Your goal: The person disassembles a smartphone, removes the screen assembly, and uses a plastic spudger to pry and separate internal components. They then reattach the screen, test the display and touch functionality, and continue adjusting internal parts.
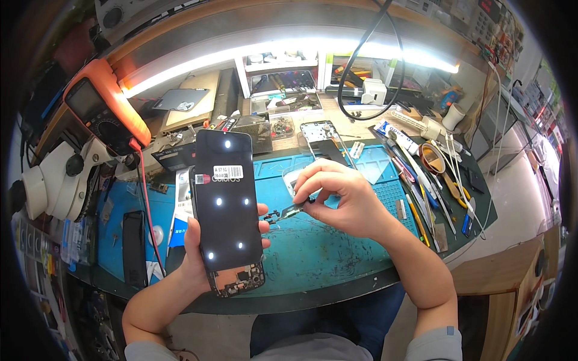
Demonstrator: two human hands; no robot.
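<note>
Upright in my left hand [195,265] is a phone display [226,207], its black face toward me, with a white label stuck across the upper half and several bright white spots on it. A bare circuit board [239,281] shows at its lower end. My right hand [346,201] is raised over the mat, thumb and fingertips pinched on a small dark electronic part [292,210] that reaches left toward the display. Whether this part is joined to the phone is hidden. Behind my right hand lies an opened phone frame [320,133].
A blue work mat [325,265] covers the bench. An orange multimeter [105,108] with a red lead [146,204] stands left, near a white microscope-like stand [54,180]. Several tweezers and screwdrivers [430,198] lie right. A black cable loop [343,90] hangs overhead.
</note>
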